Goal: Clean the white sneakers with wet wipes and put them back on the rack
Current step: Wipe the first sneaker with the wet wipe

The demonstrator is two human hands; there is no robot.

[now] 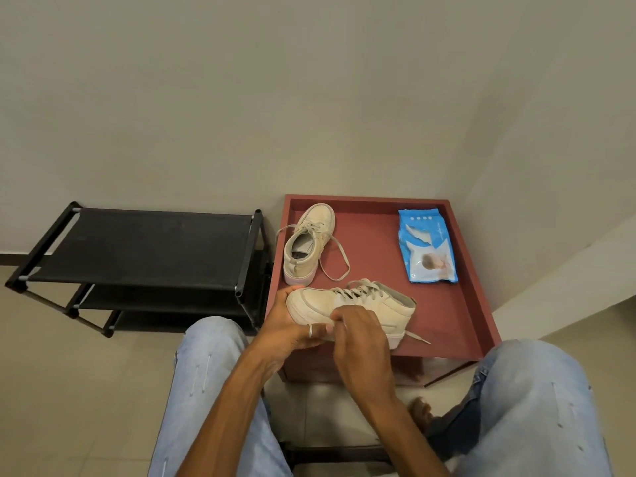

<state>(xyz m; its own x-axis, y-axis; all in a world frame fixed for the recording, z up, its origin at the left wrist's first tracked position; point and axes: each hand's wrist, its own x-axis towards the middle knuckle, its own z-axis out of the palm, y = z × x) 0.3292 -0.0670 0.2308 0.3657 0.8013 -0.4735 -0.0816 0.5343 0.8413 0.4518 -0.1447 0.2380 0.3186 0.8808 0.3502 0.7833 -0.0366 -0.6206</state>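
Fingers (pixel 289 290) of the left hand (pixel 285 327) curl around the toe of the held sneaker (pixel 373 304), with the ringed thumb under the sole, so this hand grips the shoe firmly. Right hand (pixel 359 339) fingers (pixel 340 316) are bent tight against the shoe's near side and seem to pinch a wet wipe (pixel 342 300), of which only a paler patch shows above the knuckles. That sneaker lies on its side over the 6 o'clock edge of the red tray (pixel 378 256), toe toward 9 o'clock and heel toward 3. A second sneaker (pixel 309 249) stands upright at the tray's 10 o'clock corner, toe toward 12, its laces trailing loose. At 2 o'clock lies the blue wipes pack (pixel 426 246), flat and well apart from both shoes. At 9 o'clock, just beside the tray, stands the black shoe rack (pixel 144 246).
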